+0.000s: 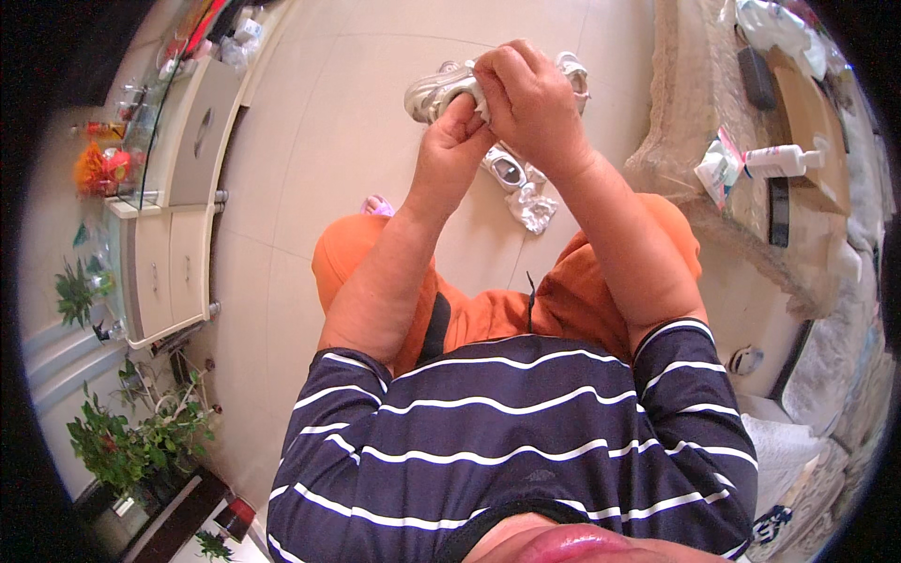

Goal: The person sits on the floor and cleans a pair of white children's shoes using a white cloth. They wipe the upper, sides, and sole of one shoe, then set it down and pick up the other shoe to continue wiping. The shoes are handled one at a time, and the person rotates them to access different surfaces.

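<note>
A pale shoe (431, 90) is held up in front of me, partly covered by my fingers. My left hand (454, 151) grips it at the opening, thumb at the rim. My right hand (529, 102) pinches its near side, fingers bent; what exactly lies between those fingertips is hidden. Behind my right hand another light shoe (575, 76) shows on the tiled floor. Below my hands, a white shoe (505, 169) lies on the floor, touching or close to crumpled white paper or plastic (532, 208).
At right stands a covered table (676, 141) with a white pump bottle (774, 161), a tissue pack (721, 169) and a cardboard box (809, 134). A cream cabinet (165, 271) and potted plants (134, 436) line the left. A round object (746, 360) lies on the floor at right.
</note>
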Tool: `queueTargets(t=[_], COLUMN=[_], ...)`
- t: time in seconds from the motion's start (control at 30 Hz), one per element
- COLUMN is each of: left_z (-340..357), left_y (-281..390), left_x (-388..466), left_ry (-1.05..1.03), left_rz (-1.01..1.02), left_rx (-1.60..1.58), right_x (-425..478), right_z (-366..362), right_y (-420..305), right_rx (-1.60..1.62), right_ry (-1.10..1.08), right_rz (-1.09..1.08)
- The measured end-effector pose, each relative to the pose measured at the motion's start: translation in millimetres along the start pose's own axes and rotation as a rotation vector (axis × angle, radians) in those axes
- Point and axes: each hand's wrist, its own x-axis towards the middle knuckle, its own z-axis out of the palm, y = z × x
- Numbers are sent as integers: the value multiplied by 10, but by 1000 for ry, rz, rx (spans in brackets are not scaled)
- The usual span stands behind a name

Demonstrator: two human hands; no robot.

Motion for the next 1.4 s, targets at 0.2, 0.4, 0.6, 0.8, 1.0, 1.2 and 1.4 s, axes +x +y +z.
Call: queueTargets(t=[0.2,0.4,0.6,0.8,1.0,1.2,1.4], left_z=[53,-51,33,-65,62,12,-198], left_y=[158,126,120,35,92,142,134], left_x=[5,21,-9,-45,-23,-16,-11], left_ry=[82,84,124,105,177,211,293], left_rz=[-27,23,-29,-5,48,43,1], left_rx=[-269,-506,-434,-340,-146,-331,-487], right_x=[66,-90,-33,-140,7,-46,32], right_z=[-130,-56,-28,90,-8,37,-191], right_y=[294,16,52,-50,-5,73,277], right_rx=[128,212,146,126,-18,44,1445], right_ry=[190,5,109,-39,-10,4,57], right_rz=[216,59,112,-77,-54,54,764])
